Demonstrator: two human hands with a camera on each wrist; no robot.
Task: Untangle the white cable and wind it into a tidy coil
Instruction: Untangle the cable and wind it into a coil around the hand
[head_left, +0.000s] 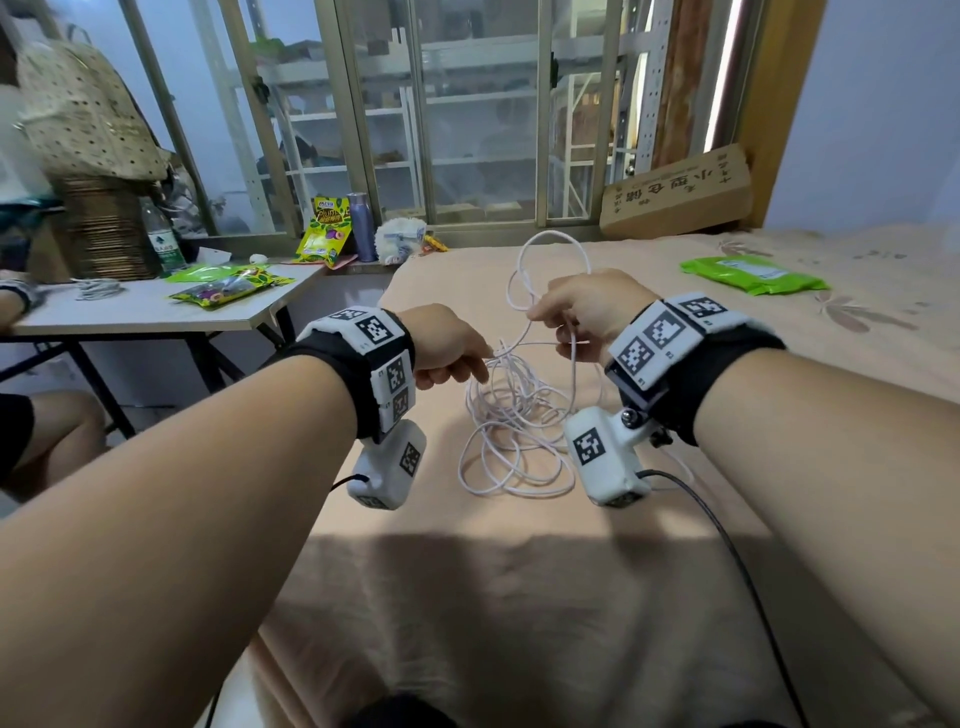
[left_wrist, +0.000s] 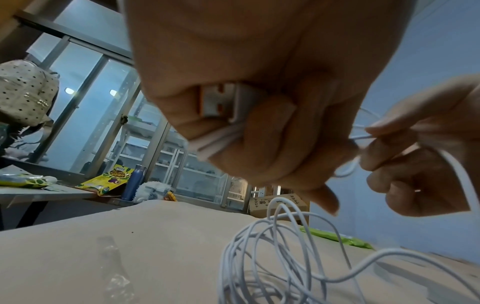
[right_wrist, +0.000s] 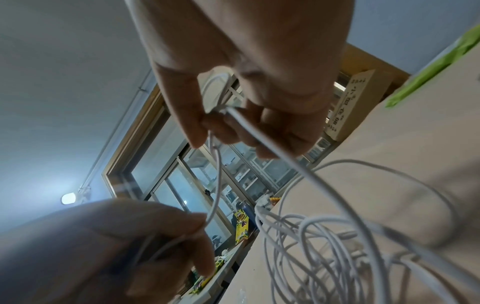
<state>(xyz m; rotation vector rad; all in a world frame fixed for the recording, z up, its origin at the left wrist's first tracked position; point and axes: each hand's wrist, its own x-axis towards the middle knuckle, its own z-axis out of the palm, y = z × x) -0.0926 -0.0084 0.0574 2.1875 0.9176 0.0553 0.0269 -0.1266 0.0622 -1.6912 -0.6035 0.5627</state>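
Note:
A long white cable (head_left: 511, 431) lies in a loose tangle of loops on the beige bed (head_left: 571, 597), with one tall loop rising toward the window. My left hand (head_left: 457, 353) hovers over the tangle's left side, fingers curled round the cable's USB plug (left_wrist: 221, 101) and pinching a strand. My right hand (head_left: 576, 312) sits a little higher to the right and pinches strands between thumb and fingers (right_wrist: 205, 123). A short stretch of cable runs between the two hands (right_wrist: 215, 185). More loops (left_wrist: 272, 257) lie on the bed below.
A green packet (head_left: 753, 275) lies on the bed at the far right. A grey folding table (head_left: 156, 317) with snack bags stands to the left, beside a seated person's knee (head_left: 47, 441). A cardboard box (head_left: 675, 192) leans by the window.

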